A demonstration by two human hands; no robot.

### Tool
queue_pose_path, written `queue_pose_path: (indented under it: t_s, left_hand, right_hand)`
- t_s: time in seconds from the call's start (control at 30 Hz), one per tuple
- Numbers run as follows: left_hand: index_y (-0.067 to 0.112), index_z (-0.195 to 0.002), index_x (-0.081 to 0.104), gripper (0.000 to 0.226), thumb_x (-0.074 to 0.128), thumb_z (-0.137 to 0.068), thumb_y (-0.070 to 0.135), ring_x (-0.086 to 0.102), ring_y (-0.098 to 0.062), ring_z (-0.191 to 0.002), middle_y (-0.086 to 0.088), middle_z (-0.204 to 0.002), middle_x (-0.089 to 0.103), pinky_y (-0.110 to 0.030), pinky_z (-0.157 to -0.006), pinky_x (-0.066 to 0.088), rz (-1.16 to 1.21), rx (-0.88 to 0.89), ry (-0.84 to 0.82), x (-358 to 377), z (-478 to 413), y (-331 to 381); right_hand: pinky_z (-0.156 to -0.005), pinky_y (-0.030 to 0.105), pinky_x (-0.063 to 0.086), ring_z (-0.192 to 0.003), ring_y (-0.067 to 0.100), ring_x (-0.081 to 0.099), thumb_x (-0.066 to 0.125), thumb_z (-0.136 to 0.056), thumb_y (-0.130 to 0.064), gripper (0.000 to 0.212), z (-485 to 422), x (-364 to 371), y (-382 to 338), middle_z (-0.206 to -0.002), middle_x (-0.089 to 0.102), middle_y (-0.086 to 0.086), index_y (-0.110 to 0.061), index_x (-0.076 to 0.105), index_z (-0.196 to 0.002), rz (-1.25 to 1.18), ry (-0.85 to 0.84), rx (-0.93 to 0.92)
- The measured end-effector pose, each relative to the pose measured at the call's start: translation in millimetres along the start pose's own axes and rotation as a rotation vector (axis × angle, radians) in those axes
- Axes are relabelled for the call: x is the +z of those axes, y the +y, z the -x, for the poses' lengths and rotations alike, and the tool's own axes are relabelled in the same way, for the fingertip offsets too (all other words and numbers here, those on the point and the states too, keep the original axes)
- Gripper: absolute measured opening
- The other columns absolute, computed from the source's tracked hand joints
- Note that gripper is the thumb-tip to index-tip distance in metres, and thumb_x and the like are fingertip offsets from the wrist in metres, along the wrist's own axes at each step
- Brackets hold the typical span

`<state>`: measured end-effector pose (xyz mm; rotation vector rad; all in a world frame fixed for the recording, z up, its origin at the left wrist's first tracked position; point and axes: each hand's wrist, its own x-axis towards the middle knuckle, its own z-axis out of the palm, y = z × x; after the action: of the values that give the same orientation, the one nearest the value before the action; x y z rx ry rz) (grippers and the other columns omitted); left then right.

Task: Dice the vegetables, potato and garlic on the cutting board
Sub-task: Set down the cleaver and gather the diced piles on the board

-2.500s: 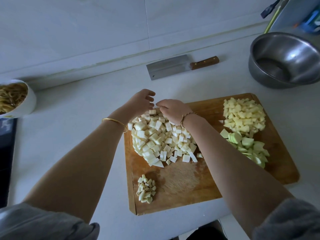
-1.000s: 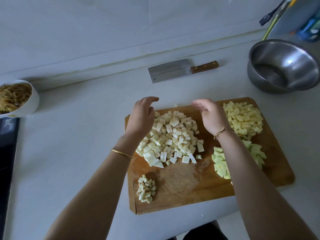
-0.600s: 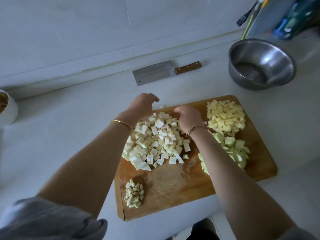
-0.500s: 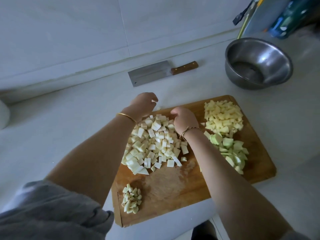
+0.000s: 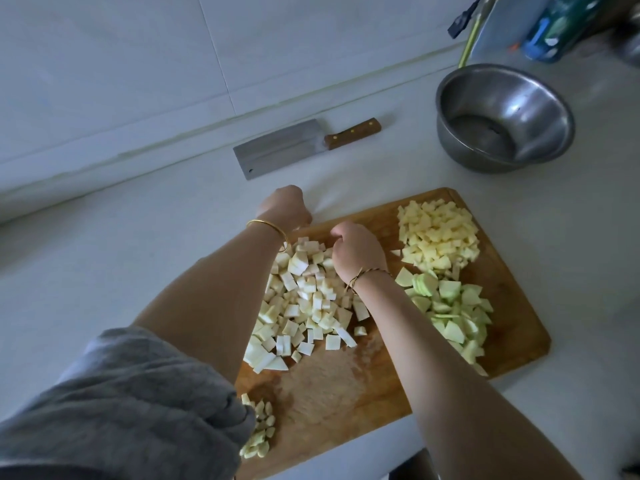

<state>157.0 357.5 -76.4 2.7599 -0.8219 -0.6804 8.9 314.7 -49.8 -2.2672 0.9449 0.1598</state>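
Found the board [image 5: 329, 386] on a pale counter [image 5: 104, 254], long side running left to right. Counted four heaps on it: white dice [image 5: 304, 306] in the middle, potato dice [image 5: 438, 233] at the far right corner, green chunks [image 5: 453, 306] just nearer than those and touching them, and garlic [image 5: 258, 434] at the near left corner, partly behind a grey sleeve [image 5: 121, 403].

Saw both hands at the far end of the white dice, backs up. Saw the left hand [image 5: 285, 207] at the board's far left edge with fingers curled under; could not tell whether anything was in it. Saw the right hand [image 5: 356, 249] just beside it, fingers curled down into the dice; could not tell whether it had hold of any pieces. Noted a bangle [image 5: 266, 225] on the left wrist and a cord [image 5: 363, 275] on the right.

Spotted a cleaver [image 5: 280, 147] lying flat on the counter beyond the board, near the wall, handle pointing right, no hand on it. Spotted a steel bowl [image 5: 540, 98] at the far right, apart from the board.
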Motion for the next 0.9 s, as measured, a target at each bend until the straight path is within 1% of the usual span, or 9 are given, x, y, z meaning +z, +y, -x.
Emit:
queue_pose_path:
  t_s: [0.13,0.2,0.27,0.33,0.43,0.57,0.67,0.8,0.9]
  left_hand:
    - [0.016,-0.085,0.061,0.006,0.066,-0.082,0.016,0.058,-0.019,-0.084,0.0,-0.09,0.062,-0.028,-0.07,0.046,0.24,0.113,0.077,-16.2,10.4,4.5]
    - [0.017,-0.087,0.064,0.006,0.068,-0.083,0.018,0.059,-0.016,-0.09,0.005,-0.089,0.061,-0.027,-0.077,0.045,0.218,0.312,-0.057,-22.8,23.8,10.1]
    - [0.018,-0.089,0.066,0.006,0.069,-0.084,0.019,0.059,-0.017,-0.096,0.008,-0.09,0.06,-0.03,-0.084,0.046,0.114,0.411,-0.175,-19.4,34.1,13.2]
    - [0.015,-0.096,0.069,0.013,0.068,-0.085,0.02,0.057,-0.019,-0.1,0.004,-0.097,0.059,-0.032,-0.087,0.047,0.047,0.393,-0.203,-11.5,36.2,12.5]
    - [0.014,-0.105,0.07,0.02,0.063,-0.089,0.024,0.054,-0.019,-0.107,0.0,-0.111,0.059,-0.027,-0.087,0.04,0.058,0.354,-0.159,-7.6,37.8,8.1]
    - [0.012,-0.113,0.068,0.025,0.056,-0.094,0.023,0.052,-0.021,-0.112,-0.005,-0.12,0.059,-0.026,-0.089,0.037,0.074,0.333,-0.158,-10.6,43.0,3.8]
    - [0.01,-0.117,0.067,0.028,0.051,-0.096,0.019,0.052,-0.022,-0.113,-0.006,-0.12,0.06,-0.027,-0.091,0.037,0.042,0.355,-0.126,-13.1,48.2,4.8]
    - [0.01,-0.116,0.067,0.029,0.048,-0.097,0.019,0.055,-0.023,-0.109,-0.007,-0.118,0.062,-0.029,-0.09,0.04,-0.027,0.353,-0.064,-12.7,52.5,6.5]
    - [0.004,-0.106,0.07,0.029,0.044,-0.096,0.013,0.057,-0.026,-0.1,-0.012,-0.111,0.062,-0.033,-0.081,0.044,-0.048,0.366,0.082,-13.6,59.0,20.3]
  right_hand:
    - [-0.097,0.028,0.04,-0.123,0.021,0.051,0.031,-0.097,-0.001,0.041,1.8,-2.4,8.6,-0.134,0.055,0.008,-0.008,0.053,-0.13,-0.184,0.048,0.042]
    - [-0.097,0.029,0.04,-0.121,0.022,0.052,0.031,-0.095,0.002,0.042,5.3,-3.2,12.4,-0.131,0.057,0.01,-0.007,0.054,-0.128,-0.256,0.103,0.07]
    - [-0.097,0.029,0.04,-0.121,0.023,0.052,0.032,-0.093,0.004,0.043,9.0,-4.2,15.5,-0.131,0.057,0.01,-0.006,0.054,-0.128,-0.286,0.126,0.097]
    - [-0.096,0.027,0.039,-0.122,0.023,0.052,0.032,-0.093,0.005,0.044,11.9,-5.3,20.5,-0.131,0.057,0.009,-0.006,0.055,-0.128,-0.312,0.133,0.122]
    - [-0.092,0.021,0.038,-0.121,0.02,0.053,0.03,-0.093,0.006,0.046,17.9,-2.9,26.3,-0.13,0.059,0.007,-0.008,0.058,-0.126,-0.381,0.133,0.133]
    - [-0.094,0.016,0.034,-0.124,0.018,0.05,0.029,-0.092,0.007,0.048,27.5,10.7,20.2,-0.133,0.057,0.007,-0.006,0.058,-0.128,-0.406,0.086,0.06]
    - [-0.092,0.014,0.032,-0.126,0.017,0.049,0.03,-0.093,0.007,0.048,28.9,10.4,19.5,-0.135,0.056,0.006,-0.008,0.056,-0.131,-0.375,0.079,0.033]
    - [-0.1,0.024,0.039,-0.127,0.018,0.05,0.03,-0.095,0.005,0.047,37.7,-2.9,21.5,-0.137,0.055,0.006,-0.009,0.053,-0.134,-0.326,0.056,-0.023]
    - [-0.102,0.022,0.042,-0.118,0.015,0.056,0.029,-0.094,0.008,0.047,51.4,-25.8,33.9,-0.129,0.06,0.006,-0.008,0.058,-0.128,-0.365,0.123,-0.095]
